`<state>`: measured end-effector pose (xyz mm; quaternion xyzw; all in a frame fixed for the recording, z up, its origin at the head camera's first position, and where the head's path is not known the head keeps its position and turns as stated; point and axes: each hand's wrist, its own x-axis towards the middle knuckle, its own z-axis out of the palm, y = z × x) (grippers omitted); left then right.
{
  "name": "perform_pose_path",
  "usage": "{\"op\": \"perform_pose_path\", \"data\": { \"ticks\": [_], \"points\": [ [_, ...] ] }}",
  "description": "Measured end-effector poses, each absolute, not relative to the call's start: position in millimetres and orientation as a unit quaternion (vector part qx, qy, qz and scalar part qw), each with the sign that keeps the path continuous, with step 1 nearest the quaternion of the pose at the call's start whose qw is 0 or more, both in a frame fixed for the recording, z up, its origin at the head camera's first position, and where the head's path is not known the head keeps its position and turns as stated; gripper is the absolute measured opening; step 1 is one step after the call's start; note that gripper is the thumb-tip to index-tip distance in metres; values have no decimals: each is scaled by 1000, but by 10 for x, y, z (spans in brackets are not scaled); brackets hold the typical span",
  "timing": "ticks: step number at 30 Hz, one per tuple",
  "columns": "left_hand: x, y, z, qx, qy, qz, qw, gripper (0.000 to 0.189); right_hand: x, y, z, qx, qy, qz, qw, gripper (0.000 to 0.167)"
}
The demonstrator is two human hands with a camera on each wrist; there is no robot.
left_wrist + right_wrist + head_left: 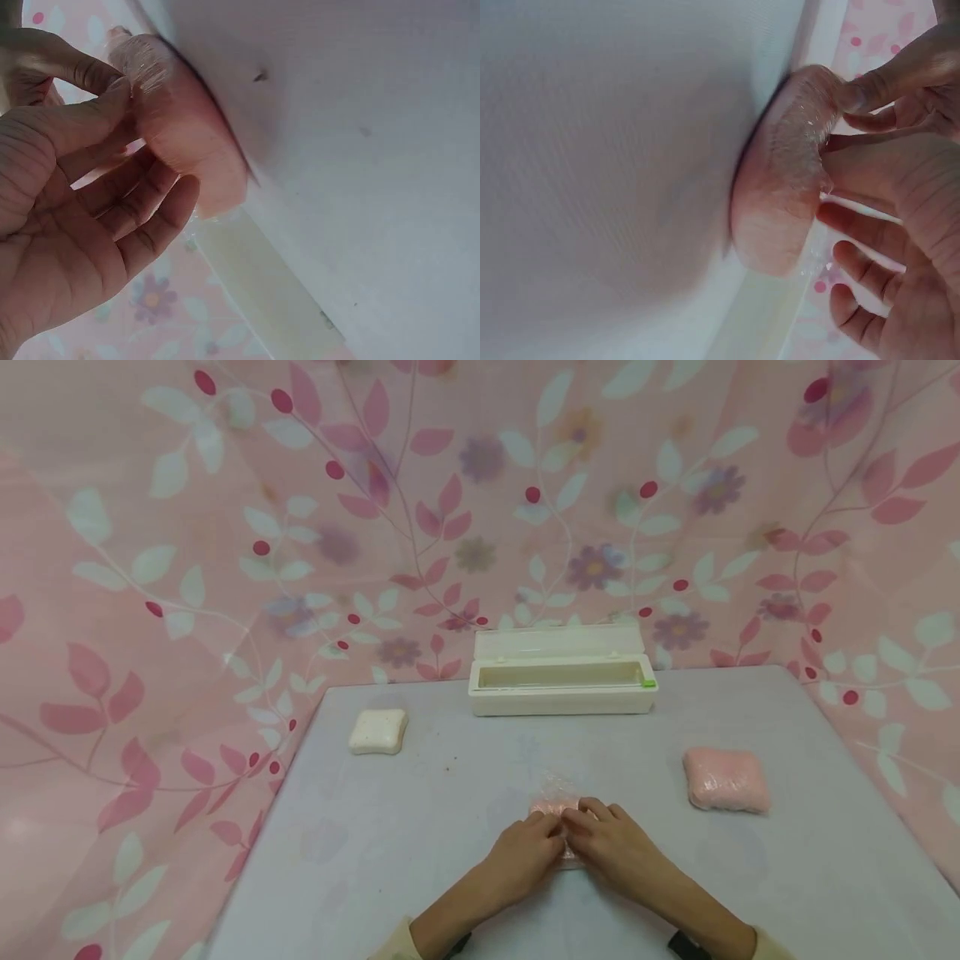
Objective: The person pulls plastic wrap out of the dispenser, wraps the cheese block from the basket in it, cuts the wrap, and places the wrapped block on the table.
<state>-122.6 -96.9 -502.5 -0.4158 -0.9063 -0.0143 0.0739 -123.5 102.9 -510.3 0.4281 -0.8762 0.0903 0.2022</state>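
Note:
A pink bar of soap (546, 807) lies on the table at the front centre, wrapped in clear plastic film (557, 787). My left hand (525, 853) comes from the left and pinches the film on top of the bar between thumb and forefinger; its other fingers rest loosely by the side of the soap (199, 135). From the right, my right hand (611, 847) pinches the film at the same spot with thumb and forefinger, its remaining fingers held off the soap (772, 210). The two hands meet over the bar and partly cover it in the head view.
At the back stands a long white cling film dispenser (562, 702) with its lid raised and a green slider at its right end. A second film-wrapped pink bar (726, 780) lies to the right, a white bar of soap (377, 732) at the back left. Floral cloth (480, 510) hangs behind.

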Motion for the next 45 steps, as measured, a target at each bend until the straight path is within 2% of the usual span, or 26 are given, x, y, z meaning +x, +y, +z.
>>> {"op": "perform_pose_path", "data": {
  "ticks": [7,11,15,18,24,27,30,34,40,45],
  "points": [
    [-1311,-946,-5089,-429,-901,-24,64,5,-1217,998,-5146,394,-897,68,188,37],
    [-1345,-925,-5054,-425,-902,-7,76,5,-1270,988,-5122,395,-898,86,171,32],
    [-1272,-835,-4994,-399,-911,36,102,12,-1295,1071,-5011,385,-898,169,129,25],
    [-1195,-724,-4921,-360,-926,37,109,17,-1299,1191,-4864,332,-908,229,110,25],
    [-1155,-494,-4821,-292,-948,-2,124,22,-1377,1448,-4621,188,-922,308,137,42],
    [-1135,-413,-4836,-292,-946,64,128,34,-1392,1534,-4595,170,-917,335,137,43],
    [-1088,-377,-4870,-290,-943,128,104,39,-1390,1570,-4619,169,-916,342,126,44],
    [-1063,-381,-4911,-288,-941,152,98,36,-1376,1570,-4659,168,-916,346,117,43],
    [-1058,-476,-4977,-326,-919,149,163,33,-1365,1571,-4688,174,-915,342,122,41],
    [-1053,-568,-4973,-361,-906,159,157,15,-1377,1587,-4721,180,-916,338,122,41]
  ]
}}
